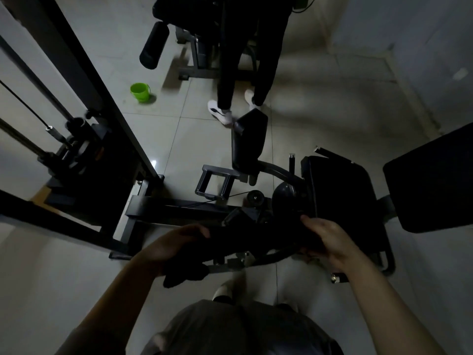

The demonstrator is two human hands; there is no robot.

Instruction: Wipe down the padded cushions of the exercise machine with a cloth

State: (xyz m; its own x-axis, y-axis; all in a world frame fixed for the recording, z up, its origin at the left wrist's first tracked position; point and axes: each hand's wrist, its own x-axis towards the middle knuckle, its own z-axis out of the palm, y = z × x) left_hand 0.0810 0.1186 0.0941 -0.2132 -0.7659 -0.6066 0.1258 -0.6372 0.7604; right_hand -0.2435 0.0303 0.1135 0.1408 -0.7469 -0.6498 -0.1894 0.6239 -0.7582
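Both hands are up front, low in the view, with a dark cloth [245, 242] stretched between them. The left hand [176, 242] sits at about 7 o'clock, fingers curled over the top edge of the cloth, a loose tail of fabric hanging below it. The right hand [325, 237] is at about 5 o'clock, fingers wrapped round the other end. So the cloth's long axis runs roughly 9 to 3 o'clock, almost level, right end a touch higher.

It hangs in front of the machine's lower frame [179, 206], and whether it touches any pad is too dark to tell. The seat cushion [343, 190] lies just beyond the right hand at 3 o'clock, its long side running away from the person. The back pad [435, 180] is further out at the right edge. A narrow upright pad [249, 142] stands near the centre, pointing toward 12 o'clock.

My read: the cloth looks readied, not laid on a cushion, so most of the wiping seems left to do. No pad shows an obvious wet sheen.

A green bucket [140, 92] sits at 11 o'clock on the tiled floor [332, 98], and another person's legs [245, 60] stand at 12.
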